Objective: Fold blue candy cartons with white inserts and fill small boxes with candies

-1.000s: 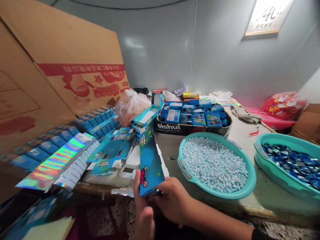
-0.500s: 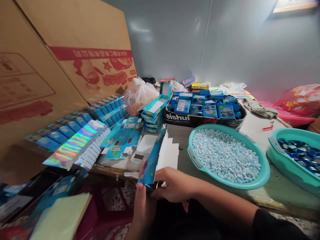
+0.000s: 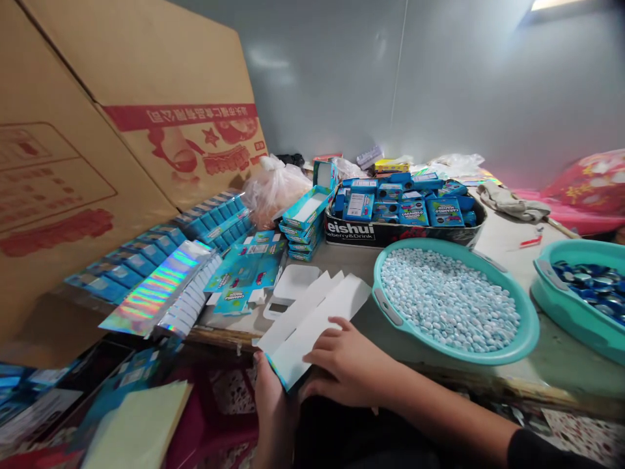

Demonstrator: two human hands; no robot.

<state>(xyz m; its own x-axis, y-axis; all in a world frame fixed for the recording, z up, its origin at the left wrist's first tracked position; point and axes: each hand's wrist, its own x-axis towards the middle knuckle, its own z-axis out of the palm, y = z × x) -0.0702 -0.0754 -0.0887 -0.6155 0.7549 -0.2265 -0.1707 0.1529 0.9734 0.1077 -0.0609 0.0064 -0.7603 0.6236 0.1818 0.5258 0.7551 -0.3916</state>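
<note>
A cardboard box blank (image 3: 312,319), white inside with a blue printed outer side, is tilted up in front of me at the table edge. My left hand (image 3: 273,391) grips it by its lower left corner, the thumb on the near edge. My right hand (image 3: 342,361) lies against its white inner face with the fingers spread; its thumb points to the near edge. Just behind the blank is a white digital scale (image 3: 297,281). Flat blue printed blanks (image 3: 249,267) lie left of the scale, beside a stack of open blue trays (image 3: 303,228).
A turquoise basin (image 3: 530,332) of pale blue candies stands right of my hands, with another turquoise basin (image 3: 561,312) of blue foil-wrapped pieces beyond. Behind are a black carton (image 3: 400,236) of small blue boxes and a plastic bag (image 3: 273,189). A large cardboard box (image 3: 131,58) rises at left.
The blank has turned from edge-on, blue side showing, to its white inside facing me. My right hand's fingers have spread over it. The view has shifted slightly.
</note>
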